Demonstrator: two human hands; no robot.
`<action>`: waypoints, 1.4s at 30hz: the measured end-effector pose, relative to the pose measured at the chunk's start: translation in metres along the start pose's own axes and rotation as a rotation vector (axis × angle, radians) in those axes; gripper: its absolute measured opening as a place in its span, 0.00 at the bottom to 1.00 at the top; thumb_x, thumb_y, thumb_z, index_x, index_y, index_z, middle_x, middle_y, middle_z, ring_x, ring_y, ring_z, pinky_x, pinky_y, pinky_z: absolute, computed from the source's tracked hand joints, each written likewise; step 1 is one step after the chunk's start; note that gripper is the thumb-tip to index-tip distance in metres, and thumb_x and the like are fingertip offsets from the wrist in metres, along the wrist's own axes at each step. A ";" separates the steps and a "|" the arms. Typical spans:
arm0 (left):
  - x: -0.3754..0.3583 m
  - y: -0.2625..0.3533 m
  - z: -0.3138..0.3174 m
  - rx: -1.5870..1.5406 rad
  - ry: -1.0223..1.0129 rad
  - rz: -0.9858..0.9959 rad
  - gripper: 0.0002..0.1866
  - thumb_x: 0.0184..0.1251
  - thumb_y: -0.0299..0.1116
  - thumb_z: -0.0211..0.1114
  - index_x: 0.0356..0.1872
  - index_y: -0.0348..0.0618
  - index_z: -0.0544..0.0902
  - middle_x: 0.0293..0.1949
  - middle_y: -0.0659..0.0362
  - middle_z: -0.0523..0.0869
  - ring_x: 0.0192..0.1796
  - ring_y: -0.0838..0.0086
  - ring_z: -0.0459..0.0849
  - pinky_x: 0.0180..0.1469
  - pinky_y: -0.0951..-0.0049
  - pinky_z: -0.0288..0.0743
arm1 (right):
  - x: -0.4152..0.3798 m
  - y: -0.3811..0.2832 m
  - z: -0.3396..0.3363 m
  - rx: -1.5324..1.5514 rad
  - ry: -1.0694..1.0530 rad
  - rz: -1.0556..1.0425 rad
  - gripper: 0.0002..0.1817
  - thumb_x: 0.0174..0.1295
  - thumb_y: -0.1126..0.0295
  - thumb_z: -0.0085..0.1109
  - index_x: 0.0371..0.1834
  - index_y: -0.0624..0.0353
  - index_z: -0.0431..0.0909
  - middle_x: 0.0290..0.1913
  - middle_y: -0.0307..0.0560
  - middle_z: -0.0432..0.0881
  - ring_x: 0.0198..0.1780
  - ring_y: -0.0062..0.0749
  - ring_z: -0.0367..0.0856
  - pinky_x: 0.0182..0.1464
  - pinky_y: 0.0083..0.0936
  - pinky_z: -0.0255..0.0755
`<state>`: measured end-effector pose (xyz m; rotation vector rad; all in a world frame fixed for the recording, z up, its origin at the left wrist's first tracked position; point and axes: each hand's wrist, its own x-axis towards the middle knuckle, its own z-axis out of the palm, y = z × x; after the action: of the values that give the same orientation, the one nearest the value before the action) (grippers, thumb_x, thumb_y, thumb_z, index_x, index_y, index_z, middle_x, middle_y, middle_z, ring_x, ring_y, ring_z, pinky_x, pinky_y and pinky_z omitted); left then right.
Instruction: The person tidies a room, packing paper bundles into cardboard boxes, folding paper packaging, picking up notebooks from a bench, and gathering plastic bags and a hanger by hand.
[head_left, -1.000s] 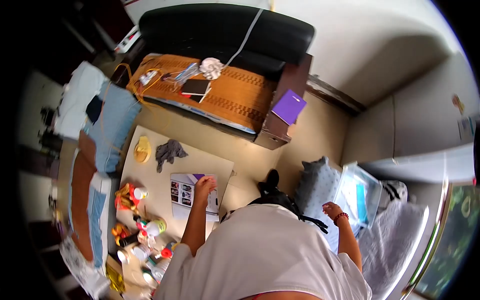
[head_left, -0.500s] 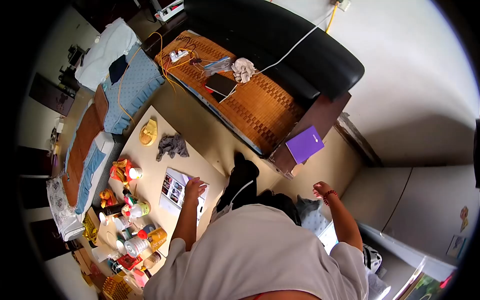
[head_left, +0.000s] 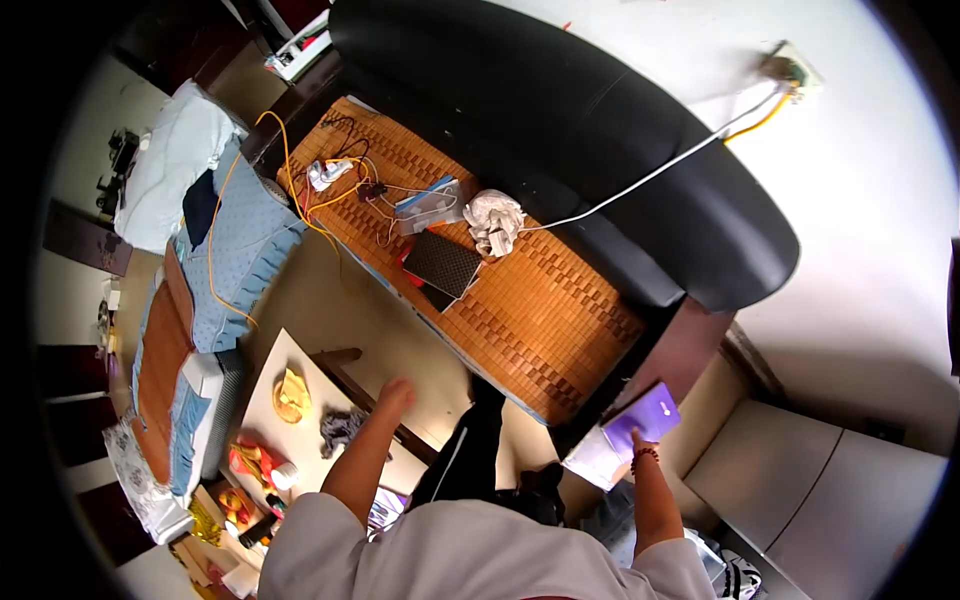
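Note:
My right hand [head_left: 643, 449], with a beaded bracelet at the wrist, is at the lower edge of a purple booklet [head_left: 655, 408] on the dark sofa arm. Its fingers look closed on that edge, with the thumb side partly hidden. The booklet's lower-left part shows pale; whether that is a page or glare, I cannot make out. My left hand [head_left: 398, 394] hangs over the gap between the table and the sofa, touching nothing visible. Its fingers are blurred. Below it on the table lie a dark grey cloth [head_left: 342, 432] and a printed sheet [head_left: 385, 508], partly covered by my arm.
A black sofa [head_left: 600, 130] with a woven mat [head_left: 540, 320] holds a dark notebook [head_left: 442, 262], a crumpled cloth [head_left: 494, 222], cables and a power strip [head_left: 328, 174]. A yellow bag of food [head_left: 292, 396] lies on the table [head_left: 290, 350]. Grey cabinets [head_left: 830, 480] stand at right.
My right hand has come forward onto the purple booklet, whose lower part now looks pale. My left hand has moved from above the printed sheet to beyond the table edge. My view has shifted.

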<state>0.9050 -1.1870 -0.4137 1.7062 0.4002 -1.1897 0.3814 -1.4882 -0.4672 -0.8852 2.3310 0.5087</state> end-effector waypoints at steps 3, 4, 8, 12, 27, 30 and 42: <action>0.059 0.055 0.039 0.149 -0.015 -0.042 0.15 0.63 0.39 0.60 0.48 0.46 0.74 0.34 0.62 0.78 0.33 0.75 0.77 0.37 0.73 0.77 | -0.015 -0.043 0.005 0.098 -0.082 0.091 0.70 0.35 0.32 0.66 0.73 0.60 0.35 0.71 0.61 0.50 0.71 0.51 0.53 0.69 0.42 0.52; 0.085 0.066 0.044 0.155 -0.066 -0.057 0.16 0.63 0.41 0.60 0.49 0.46 0.74 0.35 0.63 0.78 0.34 0.76 0.77 0.39 0.72 0.76 | -0.012 -0.054 0.014 0.072 -0.101 0.133 0.69 0.36 0.34 0.68 0.73 0.56 0.33 0.70 0.61 0.52 0.70 0.50 0.54 0.68 0.43 0.53; 0.158 0.103 0.090 0.301 -0.033 -0.155 0.27 0.62 0.49 0.61 0.58 0.47 0.69 0.46 0.58 0.75 0.46 0.72 0.75 0.49 0.69 0.74 | -0.041 -0.070 0.013 -0.059 -0.009 0.150 0.69 0.35 0.44 0.74 0.72 0.63 0.35 0.68 0.62 0.58 0.68 0.49 0.60 0.67 0.40 0.57; 0.235 0.105 0.115 0.221 0.150 -0.183 0.55 0.48 0.66 0.64 0.71 0.44 0.49 0.71 0.54 0.51 0.69 0.59 0.55 0.66 0.62 0.58 | -0.030 -0.056 0.011 -0.011 -0.015 0.031 0.63 0.37 0.53 0.77 0.70 0.67 0.42 0.64 0.57 0.65 0.64 0.40 0.66 0.64 0.32 0.61; 0.323 0.097 0.106 0.102 0.458 -0.331 0.57 0.34 0.63 0.76 0.65 0.41 0.62 0.63 0.60 0.67 0.62 0.68 0.64 0.62 0.70 0.61 | -0.035 -0.045 0.019 -0.027 0.049 -0.017 0.69 0.33 0.46 0.77 0.71 0.65 0.37 0.61 0.71 0.63 0.62 0.53 0.66 0.61 0.35 0.66; 0.318 0.101 0.110 0.078 0.403 -0.303 0.55 0.33 0.64 0.76 0.64 0.44 0.64 0.61 0.63 0.69 0.60 0.72 0.64 0.55 0.75 0.65 | -0.034 -0.049 0.018 -0.051 0.039 -0.008 0.68 0.34 0.45 0.76 0.71 0.64 0.37 0.60 0.70 0.64 0.61 0.53 0.68 0.59 0.35 0.68; 0.293 0.111 0.142 -0.475 0.228 -0.044 0.29 0.49 0.40 0.74 0.50 0.34 0.76 0.51 0.52 0.80 0.51 0.59 0.79 0.52 0.58 0.79 | -0.038 -0.054 0.017 -0.035 0.012 0.046 0.69 0.37 0.47 0.75 0.72 0.57 0.31 0.68 0.72 0.51 0.63 0.55 0.66 0.60 0.37 0.68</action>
<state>1.0456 -1.4319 -0.6095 1.4196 0.7954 -0.8443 0.4481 -1.4996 -0.4634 -0.8550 2.3644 0.5663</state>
